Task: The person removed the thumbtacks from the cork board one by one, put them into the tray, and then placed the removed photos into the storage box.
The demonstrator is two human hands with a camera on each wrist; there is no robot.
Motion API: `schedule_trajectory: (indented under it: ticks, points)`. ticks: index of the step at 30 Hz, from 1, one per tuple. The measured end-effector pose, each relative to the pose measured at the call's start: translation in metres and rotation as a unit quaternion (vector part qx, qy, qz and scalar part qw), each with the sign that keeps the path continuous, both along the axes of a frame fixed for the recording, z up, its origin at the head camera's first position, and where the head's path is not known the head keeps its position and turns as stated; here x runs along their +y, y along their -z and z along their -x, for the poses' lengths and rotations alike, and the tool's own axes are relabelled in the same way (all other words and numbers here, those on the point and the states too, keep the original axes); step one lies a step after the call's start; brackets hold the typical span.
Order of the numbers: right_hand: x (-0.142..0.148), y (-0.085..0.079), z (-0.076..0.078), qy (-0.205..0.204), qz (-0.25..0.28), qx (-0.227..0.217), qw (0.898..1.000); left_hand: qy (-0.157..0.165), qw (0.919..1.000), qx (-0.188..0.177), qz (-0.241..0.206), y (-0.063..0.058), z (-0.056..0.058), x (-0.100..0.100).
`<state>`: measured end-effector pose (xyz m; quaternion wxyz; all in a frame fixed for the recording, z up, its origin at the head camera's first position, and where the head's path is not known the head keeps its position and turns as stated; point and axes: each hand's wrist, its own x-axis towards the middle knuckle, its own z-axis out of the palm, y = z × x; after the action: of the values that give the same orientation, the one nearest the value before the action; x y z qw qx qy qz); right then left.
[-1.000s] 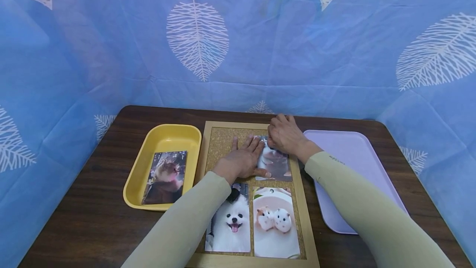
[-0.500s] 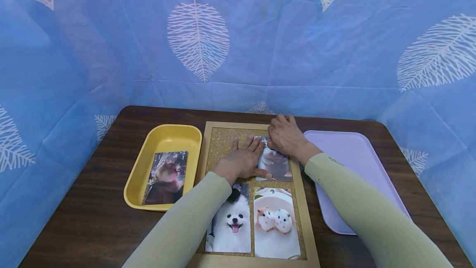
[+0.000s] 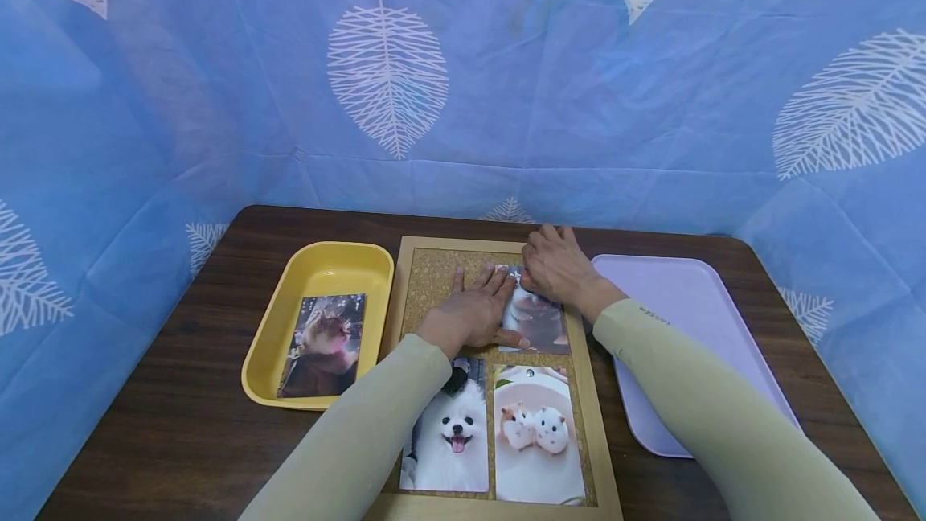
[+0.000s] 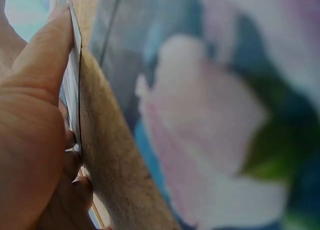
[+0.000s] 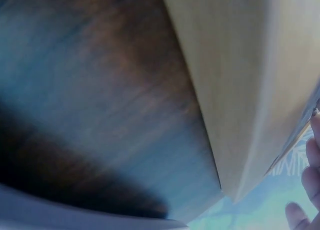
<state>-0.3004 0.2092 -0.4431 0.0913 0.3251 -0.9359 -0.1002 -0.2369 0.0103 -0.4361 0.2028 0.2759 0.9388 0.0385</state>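
My left hand (image 3: pixel 477 312) lies flat with spread fingers on the cork board (image 3: pixel 434 268), its fingertips and thumb on the upper right photo (image 3: pixel 535 320) of a pale furry animal. My right hand (image 3: pixel 557 264) is curled at that photo's top edge. Its fingertips (image 5: pixel 315 122) pinch a tiny, mostly hidden thing, a pushpin by its look, against the board. Below are a white dog photo (image 3: pixel 456 441) and a photo of two hamsters (image 3: pixel 538 449), the latter with a round metal pin (image 3: pixel 530 374) at its top. Close in the left wrist view is a blurred pink-and-white printed picture (image 4: pixel 200 125).
A yellow tray (image 3: pixel 318 260) left of the board holds an animal photo (image 3: pixel 325 344). To the right lies a lilac tray (image 3: pixel 673 288), partly under the right forearm. The board's wooden frame (image 3: pixel 600 441) rests on the dark wooden table (image 3: pixel 181 424); a blue leaf-print cloth (image 3: pixel 463 103) hangs behind.
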Motion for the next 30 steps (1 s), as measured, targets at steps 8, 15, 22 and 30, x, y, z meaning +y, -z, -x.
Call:
schedule_trajectory:
  ticks: [8,15,22,30]
  points:
    - [0.0032,0.0001,0.0023,-0.017,0.003,-0.005,1.000,0.000,1.0000,0.000,-0.001,0.0001,0.0005,0.0000]
    - [0.0021,-0.0003,0.0028,-0.019,-0.004,-0.002,1.000,0.004,1.0000,0.009,0.002,0.0004,0.0002,0.0001]
    - [0.0014,-0.0015,0.0032,-0.027,-0.020,0.002,0.999,0.001,0.9999,0.013,0.005,0.0021,0.0006,0.0008]
    - [0.0005,-0.0011,0.0017,-0.035,-0.045,0.036,0.998,-0.002,0.9999,0.009,-0.005,0.0037,0.0010,0.0011]
